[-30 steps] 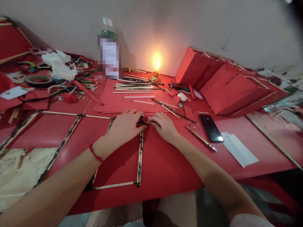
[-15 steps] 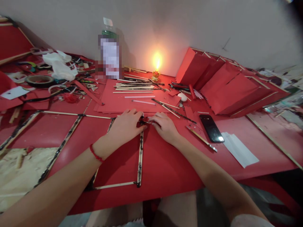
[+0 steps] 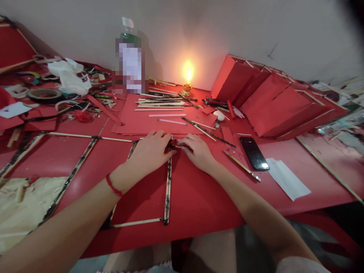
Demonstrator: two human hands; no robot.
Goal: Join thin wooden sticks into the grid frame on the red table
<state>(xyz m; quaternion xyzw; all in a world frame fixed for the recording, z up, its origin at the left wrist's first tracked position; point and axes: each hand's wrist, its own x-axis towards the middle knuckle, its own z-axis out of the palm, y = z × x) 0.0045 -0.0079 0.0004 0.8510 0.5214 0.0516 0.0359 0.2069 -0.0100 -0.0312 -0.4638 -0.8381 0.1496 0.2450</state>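
My left hand (image 3: 148,161) is closed at the top end of a frame stick (image 3: 167,189), its thumb and fingers pressed round the dark joint there. This stick belongs to a frame of pale wooden sticks with black smears that lies on the red table (image 3: 204,204). Close beside it, my right hand (image 3: 197,151) pinches at the same joint. A small thin piece shows between the two hands, but its kind cannot be made out. The fingers partly hide the corner.
A lit candle (image 3: 187,89) burns by the wall, behind loose sticks (image 3: 162,103) on red sheets (image 3: 127,121). To the right are red paper boxes (image 3: 273,102), a phone (image 3: 254,153), a brush-like tool (image 3: 241,166) and white paper (image 3: 288,180). Black tape (image 3: 44,94) and a bottle (image 3: 129,36) stand left.
Both hands stay at the same joint with almost the same grip. The view has shifted slightly; nothing else has visibly moved.
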